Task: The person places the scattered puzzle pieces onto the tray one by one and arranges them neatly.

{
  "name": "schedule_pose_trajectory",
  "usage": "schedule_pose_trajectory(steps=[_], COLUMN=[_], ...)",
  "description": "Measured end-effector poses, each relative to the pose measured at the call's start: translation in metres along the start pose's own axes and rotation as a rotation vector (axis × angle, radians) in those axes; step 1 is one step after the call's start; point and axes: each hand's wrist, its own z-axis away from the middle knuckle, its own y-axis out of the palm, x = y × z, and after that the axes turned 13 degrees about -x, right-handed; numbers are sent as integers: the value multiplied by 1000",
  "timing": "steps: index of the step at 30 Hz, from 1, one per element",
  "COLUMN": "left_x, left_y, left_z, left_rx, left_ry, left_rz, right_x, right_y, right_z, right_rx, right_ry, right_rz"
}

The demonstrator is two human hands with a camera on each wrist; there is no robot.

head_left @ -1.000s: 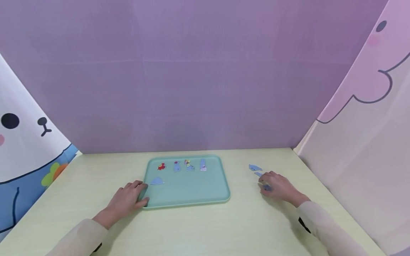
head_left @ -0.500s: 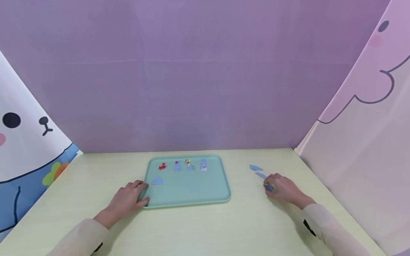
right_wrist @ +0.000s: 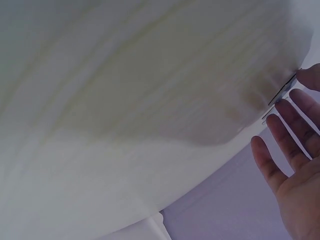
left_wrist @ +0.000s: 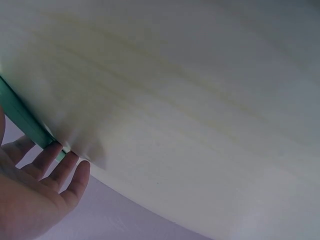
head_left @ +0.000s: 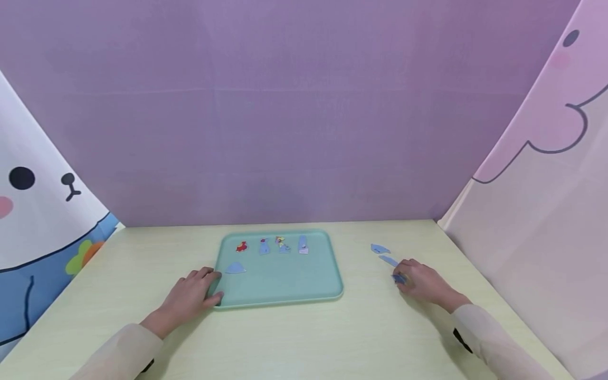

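My left hand (head_left: 186,301) rests on the left rim of a mint-green tray (head_left: 280,287), thumb and fingers spread along the edge. In the left wrist view, fingers (left_wrist: 75,182) touch the tray's side. To the right of the tray, my right hand (head_left: 420,282) pinches a flat dark-blue piece (head_left: 399,278) low over the table; the hand hides part of it. Beyond the fingers lie a thin blue piece (head_left: 388,260) and a broader blue piece (head_left: 380,248). In the right wrist view, thumb and fingers (right_wrist: 280,135) meet around a thin dark edge.
Inside the tray are a small red piece (head_left: 241,246), several flat blue printed pieces along the back, and a plain blue piece (head_left: 235,267) nearer the left. A purple cloth wall (head_left: 304,116) stands behind the pale table (head_left: 304,343), with printed cloths on both sides.
My right hand has shifted slightly right, its fingers drawing in on the dark-blue piece and uncovering more of the thin blue one. My left hand stays on the tray rim.
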Motion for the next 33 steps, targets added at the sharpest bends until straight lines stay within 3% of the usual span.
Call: schedule_pose_trajectory(steps=[23,33], left_x=[2,1], left_y=[2,1], left_z=[0,0], left_rx=[-1,-2], left_ry=[5,3], left_rz=[8,9], right_x=[0,1], right_y=[-2,-2], right_z=[-6,-10], right_rx=[56,73], right_ry=[-42,-16], right_rz=[-31,-7])
